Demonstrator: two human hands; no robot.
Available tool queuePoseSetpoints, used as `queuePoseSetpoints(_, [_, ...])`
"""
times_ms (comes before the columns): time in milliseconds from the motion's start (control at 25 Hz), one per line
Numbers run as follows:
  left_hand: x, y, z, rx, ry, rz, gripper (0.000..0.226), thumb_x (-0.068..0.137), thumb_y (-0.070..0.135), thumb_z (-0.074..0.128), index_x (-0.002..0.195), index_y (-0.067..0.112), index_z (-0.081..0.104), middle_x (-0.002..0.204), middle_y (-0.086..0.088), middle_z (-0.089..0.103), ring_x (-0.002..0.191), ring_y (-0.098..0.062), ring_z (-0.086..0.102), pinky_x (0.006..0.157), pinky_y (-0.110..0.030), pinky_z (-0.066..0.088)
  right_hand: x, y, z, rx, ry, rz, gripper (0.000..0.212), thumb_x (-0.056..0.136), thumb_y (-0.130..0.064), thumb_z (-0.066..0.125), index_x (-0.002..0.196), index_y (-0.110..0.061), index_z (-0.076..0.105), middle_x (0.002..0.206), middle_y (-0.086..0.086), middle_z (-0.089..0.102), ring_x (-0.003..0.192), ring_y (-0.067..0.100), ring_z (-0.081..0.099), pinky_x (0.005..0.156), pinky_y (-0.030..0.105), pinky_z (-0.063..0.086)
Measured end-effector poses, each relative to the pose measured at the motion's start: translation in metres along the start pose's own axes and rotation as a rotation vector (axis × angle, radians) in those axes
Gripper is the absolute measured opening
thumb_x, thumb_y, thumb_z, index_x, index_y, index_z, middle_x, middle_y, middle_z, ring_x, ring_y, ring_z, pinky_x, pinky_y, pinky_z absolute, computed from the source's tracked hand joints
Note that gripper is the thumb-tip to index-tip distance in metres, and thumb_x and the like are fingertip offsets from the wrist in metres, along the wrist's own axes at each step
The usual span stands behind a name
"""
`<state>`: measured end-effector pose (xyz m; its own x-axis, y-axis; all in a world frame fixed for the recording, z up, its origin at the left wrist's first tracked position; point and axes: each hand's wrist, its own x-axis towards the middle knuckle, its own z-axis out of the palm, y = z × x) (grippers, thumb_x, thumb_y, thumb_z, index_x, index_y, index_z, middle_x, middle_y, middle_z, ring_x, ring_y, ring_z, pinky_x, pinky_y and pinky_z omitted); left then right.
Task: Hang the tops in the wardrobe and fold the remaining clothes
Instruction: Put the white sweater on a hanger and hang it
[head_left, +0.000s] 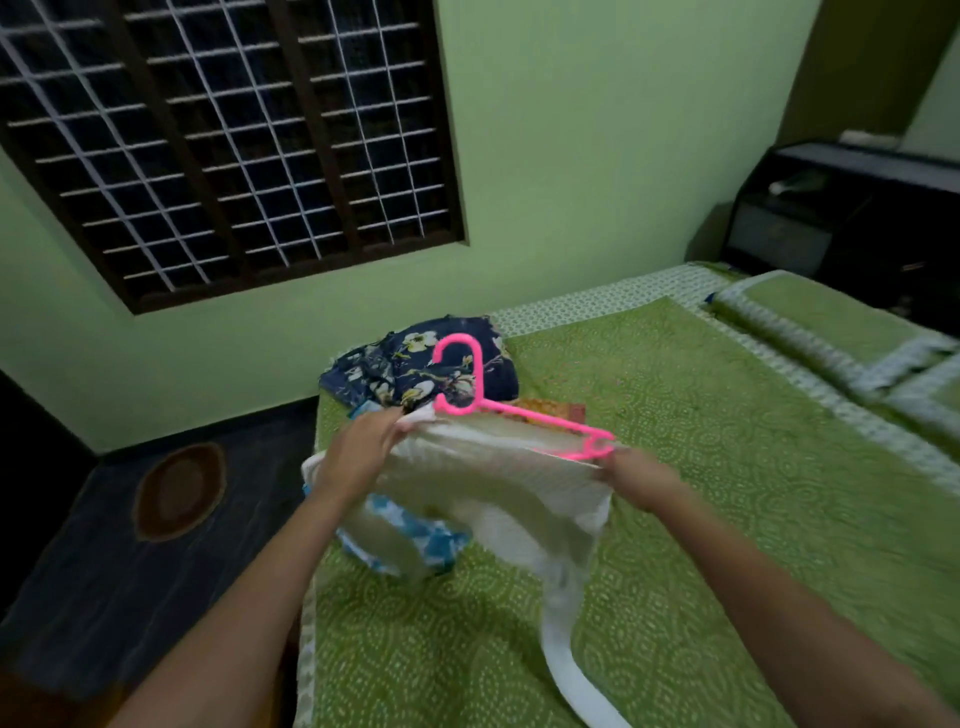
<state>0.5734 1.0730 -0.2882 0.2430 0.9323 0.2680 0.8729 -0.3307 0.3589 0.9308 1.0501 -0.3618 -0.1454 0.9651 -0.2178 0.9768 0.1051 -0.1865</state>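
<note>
Hands first: the left hand (363, 441) pinches one shoulder of the white top (493, 483); the right hand (641, 480) grips the other shoulder at the end of the pink hanger (498, 402), held above the bed (727, 467). Soft, light and limp, the top will likely sag, so hold it at the shoulders. A floral garment (421, 364) lies behind.

head view | from above, facing forward and down | near the hands | over bed (675, 467)

White top (498, 483) on pink hanger (524, 413)
</note>
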Motion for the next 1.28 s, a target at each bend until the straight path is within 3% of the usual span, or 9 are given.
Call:
queuePoseSetpoints(160, [-0.023,-0.01,-0.004,-0.037,-0.09,0.11,0.02,0.098,0.02,0.047,0.078,0.017,0.05,0.078,-0.006,0.057,0.081,-0.03,0.059,0.065,-0.036,0.036,-0.056,-0.017,-0.052,-0.364,0.227,0.119,0.032,0.098,-0.024,0.038,0.118,-0.029,0.063,0.118,0.003,0.061,0.112,0.02,0.056,0.102,0.035,0.029])
queuePoseSetpoints(240, [-0.022,0.001,-0.011,-0.052,-0.078,0.159,0.021,0.095,0.026,0.045,0.077,0.016,0.051,0.078,-0.004,0.058,0.082,-0.029,0.059,0.066,-0.037,0.04,-0.08,-0.036,-0.078,-0.37,0.356,0.217,0.031,0.097,-0.02,0.039,0.116,-0.028,0.062,0.11,0.003,0.062,0.111,0.019,0.053,0.105,0.039,0.021])
queuePoseSetpoints(440, [-0.008,0.063,-0.021,-0.246,0.08,0.208,0.018,0.097,0.009,0.044,0.094,0.007,0.062,0.094,-0.012,0.066,0.087,-0.026,0.06,0.067,-0.034,0.038,-0.132,-0.083,-0.141,-0.111,0.912,0.025,0.027,0.087,-0.008,0.053,0.109,-0.016,0.066,0.103,0.003,0.069,0.101,0.024,0.053,0.08,0.034,0.04])
queuePoseSetpoints(560, [0.007,0.104,-0.029,-0.426,0.127,0.26,0.024,0.1,0.011,0.04,0.103,0.007,0.063,0.098,-0.013,0.066,0.087,-0.028,0.059,0.067,-0.034,0.038,-0.174,-0.058,-0.151,0.285,0.828,0.124,0.046,0.089,-0.035,0.062,0.131,-0.022,0.047,0.129,-0.005,0.053,0.112,0.013,0.049,0.096,0.03,0.034])
queuePoseSetpoints(640, [0.016,0.129,-0.033,-0.481,0.132,0.34,0.024,0.101,0.016,0.042,0.104,0.007,0.064,0.097,-0.013,0.066,0.087,-0.03,0.059,0.066,-0.035,0.038,-0.213,-0.024,-0.152,0.332,0.771,0.275,0.053,0.086,-0.044,0.064,0.132,-0.025,0.045,0.126,-0.002,0.059,0.114,0.017,0.054,0.102,0.038,0.037])
queuePoseSetpoints(760, [0.022,0.175,-0.034,-0.505,0.155,0.488,0.025,0.1,0.014,0.043,0.105,0.001,0.064,0.098,-0.02,0.067,0.088,-0.033,0.061,0.069,-0.036,0.039,-0.272,0.011,-0.143,0.401,0.848,0.293,0.027,0.091,-0.022,0.062,0.113,-0.007,0.066,0.103,0.002,0.068,0.099,0.016,0.061,0.089,0.033,0.046])
queuePoseSetpoints(880, [0.02,0.229,-0.028,-0.562,0.099,0.585,0.028,0.101,0.018,0.043,0.111,0.002,0.065,0.105,-0.019,0.068,0.094,-0.033,0.061,0.076,-0.039,0.044,-0.313,0.03,-0.13,0.417,1.104,0.402,0.018,0.092,-0.012,0.06,0.102,-0.002,0.072,0.098,0.011,0.072,0.092,0.02,0.065,0.082,0.035,0.048])
queuePoseSetpoints(1120, [0.0,0.368,0.012,-0.607,0.004,0.782,0.032,0.1,0.031,0.045,0.108,0.008,0.066,0.098,-0.012,0.069,0.092,-0.028,0.062,0.068,-0.029,0.037,-0.366,0.086,-0.146,0.277,1.415,0.598,0.017,0.093,-0.021,0.05,0.084,-0.02,0.065,0.08,0.001,0.069,0.077,0.024,0.064,0.068,0.037,0.048])
queuePoseSetpoints(1280, [-0.012,0.469,0.044,-0.637,-0.086,0.887,0.043,0.095,0.046,0.036,0.1,0.012,0.062,0.091,-0.005,0.066,0.088,-0.027,0.06,0.074,-0.039,0.046,-0.402,0.133,-0.187,0.258,1.384,0.477,0.02,0.094,-0.024,0.049,0.089,-0.014,0.066,0.079,0.001,0.068,0.078,0.022,0.064,0.075,0.04,0.05])
